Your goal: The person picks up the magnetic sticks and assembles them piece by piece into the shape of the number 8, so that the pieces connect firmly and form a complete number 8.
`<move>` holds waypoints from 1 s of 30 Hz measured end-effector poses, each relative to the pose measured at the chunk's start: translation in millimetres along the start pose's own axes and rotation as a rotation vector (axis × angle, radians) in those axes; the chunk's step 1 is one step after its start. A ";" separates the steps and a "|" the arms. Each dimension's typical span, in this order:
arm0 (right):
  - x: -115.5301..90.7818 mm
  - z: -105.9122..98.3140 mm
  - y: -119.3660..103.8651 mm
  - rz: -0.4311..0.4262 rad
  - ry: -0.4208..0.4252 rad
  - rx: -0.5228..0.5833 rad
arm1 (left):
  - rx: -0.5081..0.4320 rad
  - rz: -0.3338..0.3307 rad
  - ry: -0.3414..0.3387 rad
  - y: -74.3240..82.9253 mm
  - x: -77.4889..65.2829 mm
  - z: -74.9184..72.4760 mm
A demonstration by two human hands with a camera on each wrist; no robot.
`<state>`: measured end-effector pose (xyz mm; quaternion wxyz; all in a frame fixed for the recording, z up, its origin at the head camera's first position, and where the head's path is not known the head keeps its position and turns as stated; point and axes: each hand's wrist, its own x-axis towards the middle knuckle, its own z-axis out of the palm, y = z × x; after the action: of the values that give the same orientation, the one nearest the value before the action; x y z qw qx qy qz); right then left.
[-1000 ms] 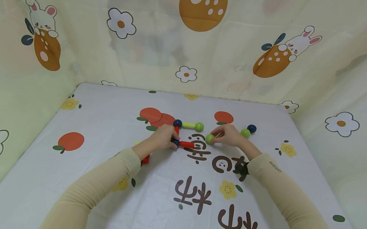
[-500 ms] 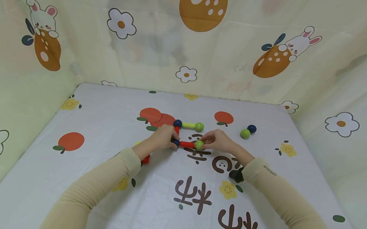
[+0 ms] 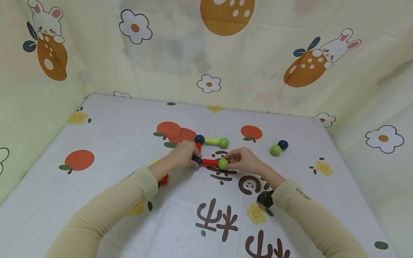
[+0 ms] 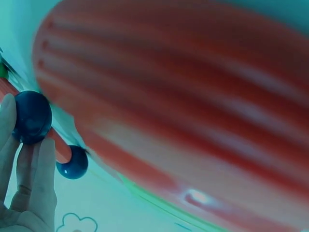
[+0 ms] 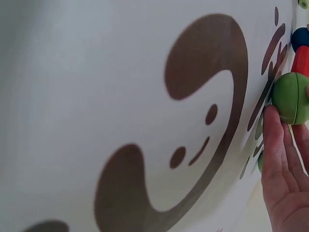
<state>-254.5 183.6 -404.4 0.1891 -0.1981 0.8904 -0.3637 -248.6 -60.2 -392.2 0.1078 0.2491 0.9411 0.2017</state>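
My left hand (image 3: pixel 183 154) pinches a dark blue ball (image 4: pixel 32 117) between thumb and fingertips. From that ball a red rod (image 3: pixel 210 163) runs rightward to a green ball (image 3: pixel 223 163), which my right hand (image 3: pixel 246 160) pinches at the rod's end. In the right wrist view this green ball (image 5: pixel 290 98) meets the red rod. A second red rod (image 3: pixel 198 147), partly covered by the left fingers, leads to another dark blue ball (image 3: pixel 199 139) farther back. There a yellow-green rod (image 3: pixel 211 141) carries a further green ball (image 3: pixel 224 143).
A loose green ball (image 3: pixel 275 150) and a dark blue ball (image 3: pixel 283 145) lie together at the back right. Beside the left wrist is a red piece (image 3: pixel 163 180), mostly hidden; a ridged red surface (image 4: pixel 169 96) looms large in the left wrist view. Printed curtains enclose the table.
My right hand has moved left and slightly nearer, bringing the green ball from apart to the red rod's end. The left hand has stayed in place.
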 end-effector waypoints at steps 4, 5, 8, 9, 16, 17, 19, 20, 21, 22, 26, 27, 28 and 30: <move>-1.8 0.3 -0.6 -0.001 0.010 -0.015 | 0.005 0.014 -0.009 2.5 0.8 -0.9; -2.1 0.6 -1.2 -0.002 0.011 -0.018 | 0.010 0.019 -0.010 2.8 0.9 -1.2; -1.9 1.4 -3.8 -0.007 0.009 -0.029 | 0.024 0.026 -0.014 2.3 1.4 -1.8; -1.5 1.5 -4.3 -0.012 0.007 -0.033 | 0.026 0.028 -0.015 1.9 1.6 -2.0; -0.2 1.1 -4.7 -0.013 0.002 -0.044 | 0.011 0.042 -0.042 0.3 1.5 -5.7; -0.4 1.1 -4.8 -0.010 0.002 -0.044 | 0.005 0.044 -0.046 0.2 1.3 -6.5; -0.9 1.2 -5.2 0.000 0.003 -0.046 | -0.013 0.051 -0.049 -0.2 1.0 -7.5; -1.1 1.2 -5.5 0.005 0.004 -0.046 | -0.022 0.052 -0.050 -0.5 0.5 -7.9; -1.4 1.3 -5.7 0.010 0.004 -0.047 | -0.029 0.057 -0.051 -0.9 0.0 -8.3; -1.7 1.3 -5.9 0.015 0.005 -0.050 | -0.045 0.059 -0.050 -1.4 -0.5 -8.7; -2.2 1.4 -6.4 0.020 0.010 -0.051 | -0.120 0.067 -0.052 -5.6 -3.5 -10.2; -2.2 1.5 -6.4 0.018 0.010 -0.051 | -0.133 0.069 -0.053 -6.9 -4.6 -10.7; -2.3 1.6 -6.3 0.015 0.010 -0.051 | -0.142 0.067 -0.055 -8.4 -6.2 -11.5; -2.3 1.9 -6.2 0.008 0.009 -0.050 | -0.151 0.058 -0.053 -11.4 -10.5 -14.1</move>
<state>-250.3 179.5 -400.8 0.1817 -0.1978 0.9006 -0.3416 -248.8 -79.2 -383.5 0.1454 0.2726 0.9124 0.2684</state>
